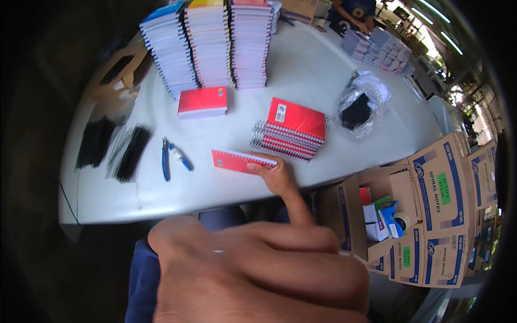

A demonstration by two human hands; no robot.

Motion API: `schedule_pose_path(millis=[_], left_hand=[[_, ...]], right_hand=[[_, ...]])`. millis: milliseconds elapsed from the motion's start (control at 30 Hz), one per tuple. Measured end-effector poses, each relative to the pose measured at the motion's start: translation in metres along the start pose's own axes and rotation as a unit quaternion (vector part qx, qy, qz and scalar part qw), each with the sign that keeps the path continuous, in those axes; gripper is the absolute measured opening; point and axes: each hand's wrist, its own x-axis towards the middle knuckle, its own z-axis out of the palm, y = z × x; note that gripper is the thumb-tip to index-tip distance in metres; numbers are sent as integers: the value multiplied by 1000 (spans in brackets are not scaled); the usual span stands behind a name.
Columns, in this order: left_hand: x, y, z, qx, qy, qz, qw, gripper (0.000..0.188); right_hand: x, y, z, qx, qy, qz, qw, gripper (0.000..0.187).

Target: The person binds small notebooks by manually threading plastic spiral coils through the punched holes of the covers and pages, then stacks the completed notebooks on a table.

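Note:
My right hand (276, 176) is closed around a thin red-covered notebook (235, 161), held tilted just above the table's near edge. My left hand (264, 269) is raised very close to the camera and fills the lower middle. Its fingers are curled and the fingertips hidden, so whether it holds anything does not show. Beyond the right hand stands a stack of red spiral notebooks (296, 123), with loose wire ends sticking out at its sides. Farther left lies a smaller pile of red notebooks (202, 100). Blue-handled cutting pliers (166, 159) rest beside another blue-grey hand tool (180, 156).
Three tall notebook stacks (207, 48) rise at the back of the white table (307, 59). Bundles of black spirals (132, 153) lie left; a clear plastic bag (371, 97) sits right. Printed cartons (439, 177) and an open carton (350, 215) flank the table. Another person (355, 13) works behind.

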Motion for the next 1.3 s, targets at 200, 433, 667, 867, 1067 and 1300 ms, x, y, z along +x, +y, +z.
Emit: schedule_pose_path(millis=[200, 433, 667, 867, 1067, 1300], left_hand=[[-29, -19, -62, 350, 66, -79, 931, 16], [-228, -75, -193, 758, 77, -545, 350, 42], [-209, -73, -191, 700, 222, -492, 468, 31], [-231, -100, -187, 701, 207, -473, 491, 30], [-238, -110, -200, 770, 194, -401, 456, 31], [-218, -103, -174, 701, 160, -465, 517, 23]], right_hand=[[-9, 16, -12, -13, 32, -17, 999, 26], [-1, 5, 9, 31, -1, -19, 999, 26], [-1, -2, 1, -2, -13, -50, 999, 28], [0, 3, -3, 32, -50, -21, 998, 30], [-1, -1, -2, 9, -92, -21, 995, 32], [-3, 0, -2, 41, -67, -5, 997, 33]])
